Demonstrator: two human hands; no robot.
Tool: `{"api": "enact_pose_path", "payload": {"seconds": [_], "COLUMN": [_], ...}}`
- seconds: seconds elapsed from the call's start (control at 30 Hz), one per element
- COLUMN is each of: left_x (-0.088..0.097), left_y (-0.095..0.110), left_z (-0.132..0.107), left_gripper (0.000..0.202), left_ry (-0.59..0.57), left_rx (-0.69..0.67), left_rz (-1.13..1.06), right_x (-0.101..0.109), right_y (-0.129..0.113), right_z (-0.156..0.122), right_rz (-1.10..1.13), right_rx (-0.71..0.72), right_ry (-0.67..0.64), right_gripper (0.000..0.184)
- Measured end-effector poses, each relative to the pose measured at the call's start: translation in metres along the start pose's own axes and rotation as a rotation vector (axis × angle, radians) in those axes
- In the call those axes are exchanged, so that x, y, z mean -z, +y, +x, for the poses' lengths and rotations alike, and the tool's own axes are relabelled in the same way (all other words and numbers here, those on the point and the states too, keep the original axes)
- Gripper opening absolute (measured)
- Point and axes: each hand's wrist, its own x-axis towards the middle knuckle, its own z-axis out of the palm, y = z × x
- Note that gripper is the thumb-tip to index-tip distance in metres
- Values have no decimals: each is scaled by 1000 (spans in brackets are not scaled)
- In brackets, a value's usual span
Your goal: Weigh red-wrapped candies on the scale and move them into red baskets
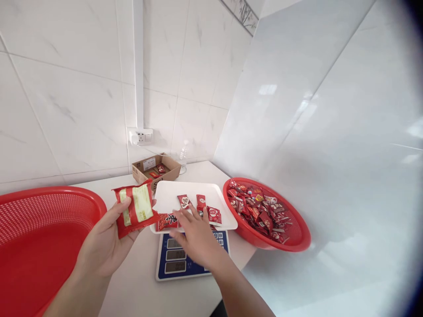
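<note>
My left hand (109, 237) grips a red snack packet (140, 204) with a pale yellow label, thumb on its face, at the left of the scale's tray. Over the white tray (211, 192) is my right hand (198, 235), fingers spread. Several small red snack packets lie on the tray: a red-and-white one (185, 201) behind my fingers, another (214, 214) to their right, and a larger one (166, 222) at the left. My right hand partly hides some of them; whether it touches any I cannot tell. The blue weighing scale (176, 254) has three display windows.
To the right, a red basket (302, 237) holds many small red packets. A second red plastic basket (56, 196) stands at the left. Behind the tray are a cardboard box (172, 169) with a few packets and a clear plastic bottle (183, 154). A wall socket (141, 137) holds a plug.
</note>
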Motion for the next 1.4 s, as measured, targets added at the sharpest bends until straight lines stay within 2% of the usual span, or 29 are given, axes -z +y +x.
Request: {"api": "enact_pose_path", "payload": {"seconds": [0.07, 0.17, 0.27, 0.37, 0.47, 0.53, 0.63, 0.77, 0.9, 1.03, 1.2, 1.4], "left_x": [0, -1, -2, -2, -1, 0, 1, 0, 0, 0, 0, 1], "left_y": [0, -1, -1, 0, 1, 1, 0, 0, 1, 0, -2, -2], "left_z": [0, 2, 2, 1, 0, 1, 2, 2, 0, 1, 3, 2], "left_gripper": [24, 24, 25, 26, 25, 25, 25, 25, 24, 24, 24, 23], "left_ry": [8, 22, 37, 45, 38, 35, 41, 38, 28, 62, 44, 37], "left_rx": [-3, -3, 9, 0, -10, -11, -6, -8, -4, 6, 8, 13], "left_rz": [-6, -5, -3, -11, -15, -14, -20, -21, -13, -12, -12, 5], "right_x": [8, 14, 16, 22, 31, 36, 39, 44, 49, 43, 47, 56], "right_y": [5, 12, 15, 25, 42, 53, 58, 54, 57, 62, 57, 52], "right_z": [14, 33, 41, 42, 45, 47, 49, 41, 26, 16, 4, -28], "right_rz": [-30, -55, 4, 77, 0, -57, -41, 111, 102, 70, 247, 296], "right_rx": [-58, -112, -40, 4, -195, -308, -287, -188, -228, -203, -118, -144], "right_ry": [-6, -90, -179, -156, -40, -24, -82, -86, 20, -26, -80, -20], "right_gripper": [56, 61, 61, 58, 57, 57, 53, 50, 47, 44, 46, 46]}}
